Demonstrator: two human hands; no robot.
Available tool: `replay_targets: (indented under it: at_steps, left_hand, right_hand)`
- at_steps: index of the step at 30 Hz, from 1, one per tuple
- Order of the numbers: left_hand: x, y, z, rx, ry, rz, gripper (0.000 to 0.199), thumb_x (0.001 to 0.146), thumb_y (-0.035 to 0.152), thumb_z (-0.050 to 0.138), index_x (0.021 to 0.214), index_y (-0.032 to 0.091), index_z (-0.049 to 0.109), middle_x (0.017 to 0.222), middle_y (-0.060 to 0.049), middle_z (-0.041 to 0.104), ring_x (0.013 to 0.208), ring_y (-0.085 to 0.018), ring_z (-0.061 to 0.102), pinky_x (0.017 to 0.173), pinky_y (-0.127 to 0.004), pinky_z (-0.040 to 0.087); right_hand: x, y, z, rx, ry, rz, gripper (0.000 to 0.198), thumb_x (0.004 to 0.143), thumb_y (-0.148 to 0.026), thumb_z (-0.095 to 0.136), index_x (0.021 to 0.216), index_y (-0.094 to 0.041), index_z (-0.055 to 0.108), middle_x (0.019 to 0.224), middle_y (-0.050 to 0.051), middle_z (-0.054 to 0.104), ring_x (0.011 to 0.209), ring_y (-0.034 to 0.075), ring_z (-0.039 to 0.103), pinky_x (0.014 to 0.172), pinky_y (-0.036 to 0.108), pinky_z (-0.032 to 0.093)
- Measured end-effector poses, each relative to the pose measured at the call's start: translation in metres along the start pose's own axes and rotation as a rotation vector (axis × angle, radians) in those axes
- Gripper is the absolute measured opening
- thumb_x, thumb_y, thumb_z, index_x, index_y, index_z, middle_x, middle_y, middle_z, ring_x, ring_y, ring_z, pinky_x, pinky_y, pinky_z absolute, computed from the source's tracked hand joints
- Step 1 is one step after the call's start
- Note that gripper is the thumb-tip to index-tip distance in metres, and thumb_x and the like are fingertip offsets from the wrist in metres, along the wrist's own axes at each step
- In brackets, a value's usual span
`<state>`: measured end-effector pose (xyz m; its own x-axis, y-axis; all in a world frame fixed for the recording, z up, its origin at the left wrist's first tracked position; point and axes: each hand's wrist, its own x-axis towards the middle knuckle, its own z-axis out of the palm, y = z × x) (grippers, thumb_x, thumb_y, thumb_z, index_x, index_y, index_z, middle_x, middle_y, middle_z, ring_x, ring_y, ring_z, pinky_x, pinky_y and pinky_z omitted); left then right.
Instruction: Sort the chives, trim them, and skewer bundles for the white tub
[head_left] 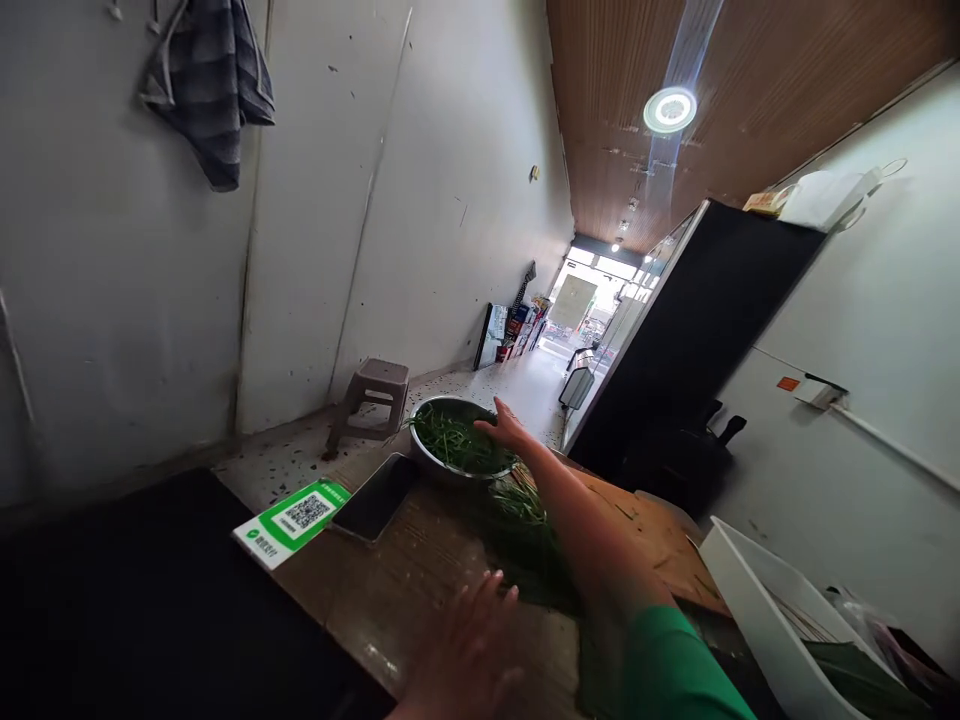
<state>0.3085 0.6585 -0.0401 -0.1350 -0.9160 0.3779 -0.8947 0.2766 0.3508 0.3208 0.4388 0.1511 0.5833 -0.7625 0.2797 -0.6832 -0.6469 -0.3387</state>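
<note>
Right hand (504,428) reaches out over the near rim of a metal bowl (431,462) that sits at the far end of the wooden tabletop (420,570). Grip apart, fingers spread flat, palm down on or just above the chopped greens (454,440) in the bowl; contact probably, but the view is small and tilted.

Left hand (469,655) low in the frame, fingers loosely apart, hovering over bare tabletop, holding nothing.

Greens: cut stems, light, limp, likely damp and clingy. They would take a loose pinch or scoop from above, not a squeeze. The bowl looks thin steel, light, apt to slide; best held at the rim.

More uncut greens (517,505) lie on the tabletop under the right forearm, between the bowl and the left hand.

Nearby: a dark tray (373,497) just beside the bowl, a green QR card (291,521) at the tabletop edge, and a white bin (757,590) to the right.
</note>
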Motion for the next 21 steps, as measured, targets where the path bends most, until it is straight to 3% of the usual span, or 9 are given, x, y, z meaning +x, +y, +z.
replay_targets:
  at_steps: [2,5,7,10,12,15,18,21]
  left_hand:
    - [0.0,-0.002,0.002,-0.008,0.005,-0.002,0.065,0.081,0.046,0.042,0.137,0.026,0.015,0.141,-0.007,0.021,0.128,-0.027,0.021,0.101,-0.044,0.028]
    - [0.001,-0.001,0.0,-0.006,0.01,-0.012,0.062,0.082,0.046,0.04,0.136,0.025,0.019,0.141,-0.007,0.021,0.128,-0.026,0.02,0.102,-0.043,0.027]
    - [0.003,0.002,-0.003,0.0,0.006,-0.006,0.058,0.082,0.045,0.038,0.135,0.024,0.023,0.141,-0.007,0.022,0.128,-0.025,0.02,0.102,-0.043,0.027]
    - [0.008,0.006,-0.009,-0.004,0.031,0.011,0.054,0.083,0.045,0.037,0.132,0.022,0.032,0.139,-0.008,0.027,0.128,-0.026,0.021,0.102,-0.043,0.026]
    - [0.013,0.006,-0.009,-0.004,0.043,0.027,0.054,0.083,0.047,0.037,0.129,0.02,0.036,0.138,-0.009,0.029,0.128,-0.026,0.022,0.102,-0.043,0.027]
    - [0.023,0.004,-0.006,0.031,0.035,0.073,0.054,0.083,0.047,0.035,0.129,0.018,0.036,0.137,-0.009,0.03,0.128,-0.026,0.019,0.102,-0.044,0.025]
    - [0.028,0.004,-0.003,0.076,0.025,0.102,0.055,0.082,0.047,0.035,0.128,0.017,0.037,0.136,-0.009,0.032,0.128,-0.026,0.019,0.102,-0.044,0.026]
    - [0.03,0.006,-0.003,0.105,0.036,0.118,0.056,0.082,0.048,0.032,0.126,0.015,0.039,0.134,-0.01,0.033,0.127,-0.027,0.021,0.102,-0.045,0.025]
  right_hand:
    - [-0.007,-0.005,0.004,0.005,-0.015,-0.031,0.038,0.081,-0.032,0.046,0.117,-0.016,0.045,0.114,0.009,0.053,0.102,0.017,0.048,0.08,0.025,0.037]
    - [-0.055,0.013,-0.007,0.018,-0.042,-0.026,0.034,0.088,-0.033,0.029,0.094,-0.017,0.058,0.085,0.002,0.062,0.079,0.014,0.055,0.068,0.022,0.039]
    - [-0.113,0.037,-0.019,0.022,-0.056,0.019,0.04,0.088,-0.036,0.027,0.075,-0.017,0.06,0.067,0.0,0.059,0.065,0.013,0.054,0.059,0.02,0.037]
    - [-0.229,0.073,-0.027,0.001,-0.018,0.165,0.042,0.087,-0.041,0.03,0.063,-0.018,0.055,0.057,0.0,0.055,0.053,0.012,0.05,0.05,0.021,0.032]
    - [-0.306,0.086,-0.021,-0.145,0.051,0.338,0.041,0.085,-0.046,0.034,0.058,-0.019,0.05,0.055,0.001,0.054,0.051,0.014,0.049,0.049,0.023,0.028]
    - [-0.39,0.09,-0.003,-0.286,0.001,0.579,0.03,0.081,-0.046,0.044,0.066,-0.021,0.05,0.061,0.004,0.058,0.055,0.018,0.053,0.049,0.025,0.028]
    - [-0.423,0.087,0.011,-0.343,0.007,0.722,0.027,0.08,-0.046,0.046,0.07,-0.021,0.051,0.067,0.007,0.06,0.059,0.02,0.055,0.05,0.027,0.029]
    - [-0.424,0.079,0.012,-0.198,-0.004,0.736,0.033,0.085,-0.043,0.037,0.066,-0.021,0.053,0.063,0.005,0.061,0.057,0.017,0.056,0.051,0.026,0.031]
